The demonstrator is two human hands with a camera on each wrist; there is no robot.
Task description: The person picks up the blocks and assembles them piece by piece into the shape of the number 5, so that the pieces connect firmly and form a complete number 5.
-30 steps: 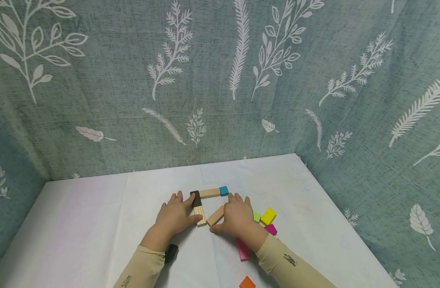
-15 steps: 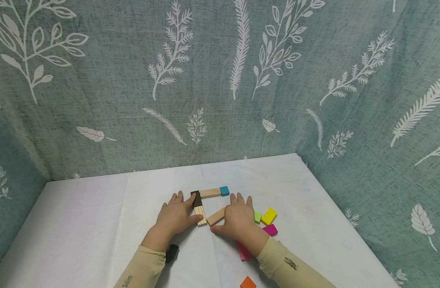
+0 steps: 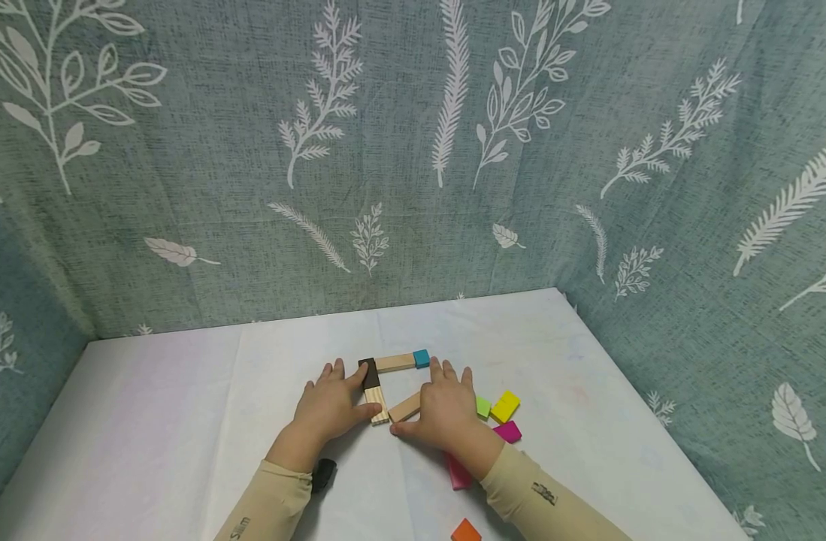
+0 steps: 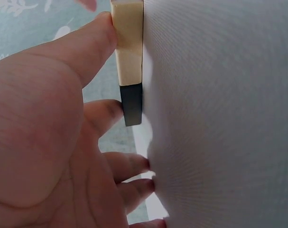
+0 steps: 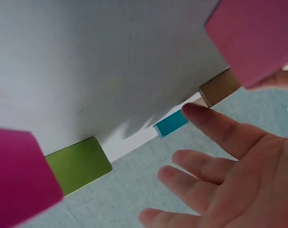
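Flat on the white table, a dark brown block [image 3: 369, 374] and a striped natural-wood block [image 3: 376, 406] make a line. My left hand [image 3: 328, 406] lies along it, forefinger touching the dark block, thumb on the wooden one, fingers spread. Across the gap, my right hand [image 3: 448, 409] holds a plain wooden block [image 3: 405, 407] between thumb and forefinger, its far end hidden under the hand. That block [image 5: 219, 88] slants, its left end close beside the striped block. At the top another wooden block [image 3: 395, 363] runs from the dark block to a blue block [image 3: 422, 358].
Right of the right hand lie a green block [image 3: 483, 406], a yellow block [image 3: 505, 406] and a magenta block [image 3: 508, 431]. A pink block [image 3: 458, 472] is partly under the right wrist. An orange block [image 3: 466, 530] lies near the front; a small black object [image 3: 323, 475] sits by the left sleeve.
The plain wooden block in my right hand has turned slightly, to a flatter slant. The right fingers have shifted a little; the left hand stays in place.
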